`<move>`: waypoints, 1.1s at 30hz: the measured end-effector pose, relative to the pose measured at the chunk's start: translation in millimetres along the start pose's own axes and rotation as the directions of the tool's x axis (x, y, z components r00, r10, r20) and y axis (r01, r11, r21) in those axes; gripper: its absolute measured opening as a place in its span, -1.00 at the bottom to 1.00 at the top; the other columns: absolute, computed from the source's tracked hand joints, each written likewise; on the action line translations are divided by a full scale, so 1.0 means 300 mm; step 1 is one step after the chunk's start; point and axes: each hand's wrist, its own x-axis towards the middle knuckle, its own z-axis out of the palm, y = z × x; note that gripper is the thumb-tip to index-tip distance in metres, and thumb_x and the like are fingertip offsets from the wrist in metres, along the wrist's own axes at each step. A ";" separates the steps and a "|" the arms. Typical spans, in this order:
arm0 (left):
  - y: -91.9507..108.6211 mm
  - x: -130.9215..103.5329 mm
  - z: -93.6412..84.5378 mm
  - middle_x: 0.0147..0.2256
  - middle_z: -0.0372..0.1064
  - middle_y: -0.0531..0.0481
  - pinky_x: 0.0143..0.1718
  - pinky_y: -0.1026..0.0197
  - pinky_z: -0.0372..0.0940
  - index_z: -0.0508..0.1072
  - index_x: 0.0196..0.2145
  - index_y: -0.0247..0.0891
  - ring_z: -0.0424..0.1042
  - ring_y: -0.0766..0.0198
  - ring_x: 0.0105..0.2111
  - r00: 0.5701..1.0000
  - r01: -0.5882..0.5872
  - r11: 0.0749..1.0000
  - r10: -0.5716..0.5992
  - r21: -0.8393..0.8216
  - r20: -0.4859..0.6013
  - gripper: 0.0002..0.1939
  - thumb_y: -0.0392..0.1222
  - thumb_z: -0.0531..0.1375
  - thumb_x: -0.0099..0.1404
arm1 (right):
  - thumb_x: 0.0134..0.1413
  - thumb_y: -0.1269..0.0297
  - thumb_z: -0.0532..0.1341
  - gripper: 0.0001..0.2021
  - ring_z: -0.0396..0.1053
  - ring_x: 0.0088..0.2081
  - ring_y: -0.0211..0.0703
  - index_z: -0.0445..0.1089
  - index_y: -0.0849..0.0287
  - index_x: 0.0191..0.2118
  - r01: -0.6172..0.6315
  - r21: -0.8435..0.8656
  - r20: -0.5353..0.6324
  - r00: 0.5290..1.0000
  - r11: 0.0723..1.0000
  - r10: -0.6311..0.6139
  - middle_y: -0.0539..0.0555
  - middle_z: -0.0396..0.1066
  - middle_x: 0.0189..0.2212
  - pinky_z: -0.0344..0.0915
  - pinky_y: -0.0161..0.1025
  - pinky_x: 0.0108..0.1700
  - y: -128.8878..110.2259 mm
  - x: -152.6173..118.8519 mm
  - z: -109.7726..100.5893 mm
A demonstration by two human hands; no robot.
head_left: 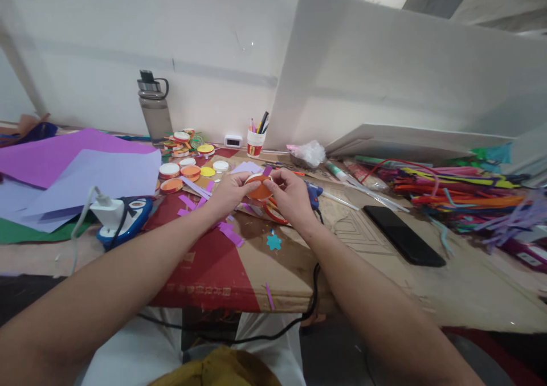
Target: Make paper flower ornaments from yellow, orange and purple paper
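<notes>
Between my two hands I hold a round orange paper disc with a pale rim (260, 188) above the middle of the table. My left hand (231, 193) pinches its left side with thumb and fingers. On the other side my right hand (294, 197) grips it, and a bit of purple paper shows at those fingertips. Beneath the hands lies an orange-red loop, partly hidden. A blue glue gun (314, 193) rests just right of my right hand. Nearer me, a teal paper flower (274, 241) lies on the cardboard. Purple paper strips (231, 233) are scattered by my left forearm.
Left: purple and lilac paper sheets (94, 175), a blue power strip (128, 221), a water bottle (154, 110). Behind: round paper discs (170, 171) and a pen cup (255, 142). Right: a black phone (401, 235) and pipe cleaners (465, 195). A black cable (314, 295) crosses the front edge.
</notes>
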 end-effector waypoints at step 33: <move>0.000 0.007 -0.005 -0.36 0.46 0.01 -0.49 0.24 0.41 0.50 -0.28 -0.31 0.45 0.29 -0.44 0.998 -0.010 0.997 0.005 -0.072 -0.060 -0.63 -0.02 0.38 0.01 | 0.10 0.24 0.21 -0.88 0.35 -0.31 -0.17 0.40 0.16 -0.26 0.086 -0.023 -0.022 0.996 0.996 -0.086 0.07 0.43 -0.32 0.30 -0.20 -0.25 -0.019 -0.006 -0.005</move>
